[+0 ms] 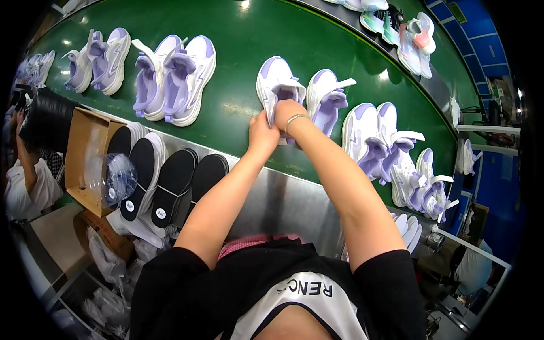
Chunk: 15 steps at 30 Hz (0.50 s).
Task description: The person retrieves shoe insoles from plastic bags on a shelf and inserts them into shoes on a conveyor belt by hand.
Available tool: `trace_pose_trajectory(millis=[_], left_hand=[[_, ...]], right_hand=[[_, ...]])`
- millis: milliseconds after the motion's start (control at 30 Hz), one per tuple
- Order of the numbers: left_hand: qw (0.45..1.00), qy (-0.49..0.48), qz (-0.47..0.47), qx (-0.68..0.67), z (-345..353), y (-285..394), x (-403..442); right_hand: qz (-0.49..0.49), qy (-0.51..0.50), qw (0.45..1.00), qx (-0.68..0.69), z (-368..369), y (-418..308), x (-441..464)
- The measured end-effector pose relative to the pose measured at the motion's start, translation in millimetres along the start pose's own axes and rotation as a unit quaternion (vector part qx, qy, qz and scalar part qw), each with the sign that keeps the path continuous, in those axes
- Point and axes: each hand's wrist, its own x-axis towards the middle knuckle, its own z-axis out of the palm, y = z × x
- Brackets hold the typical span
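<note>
On the green work surface (238, 102), a white and lilac shoe (275, 73) stands with its toe away from me. My left hand (263, 135) is closed on the side of its heel end. My right hand (289, 115), with a bracelet at the wrist, reaches into the shoe's opening, and its fingertips are hidden inside. Whether that hand holds anything in there cannot be made out. Just right of it is a matching shoe (326, 102) with its strap sticking out, touched by neither hand.
More lilac and white shoe pairs stand left (190, 73) and right (362, 136). Bundled black insoles (175, 181) and an open cardboard box (85, 153) lie along the near left edge. Other shoes (416, 45) sit on a far strip. Part of a person (28, 181) shows at far left.
</note>
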Motion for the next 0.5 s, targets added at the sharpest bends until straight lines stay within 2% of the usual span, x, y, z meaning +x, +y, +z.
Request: trace_pose_trajectory(millis=[100, 200, 267, 300, 400, 433, 467, 500], left_hand=[[1.0, 0.003, -0.001, -0.021, 2, -7, 3], [1.0, 0.007, 0.013, 0.024, 1, -13, 5], [0.998, -0.01, -0.012, -0.061, -1, -15, 6], [0.998, -0.013, -0.01, -0.059, -4, -11, 5], [1.0, -0.024, 0.02, 0.0, -8, -2, 7], [0.998, -0.025, 0.048, -0.036, -15, 21, 0], [0.994, 0.007, 0.108, -0.032, -10, 14, 3], [0.997, 0.001, 0.061, -0.045, -10, 14, 5]], right_hand=[[0.045, 0.012, 0.999, -0.022, 6, -1, 11], [0.055, 0.012, 0.998, -0.013, 10, -5, 15], [0.056, 0.025, 0.998, -0.016, 16, -6, 18], [0.058, 0.027, 0.998, -0.013, 13, -7, 17], [-0.001, 0.018, 1.0, -0.01, 10, 1, 15], [0.012, 0.025, 0.999, 0.044, 14, 5, 17], [-0.026, 0.018, 0.997, 0.063, 8, 9, 6], [-0.068, 0.069, 0.988, 0.124, 24, 13, 7]])
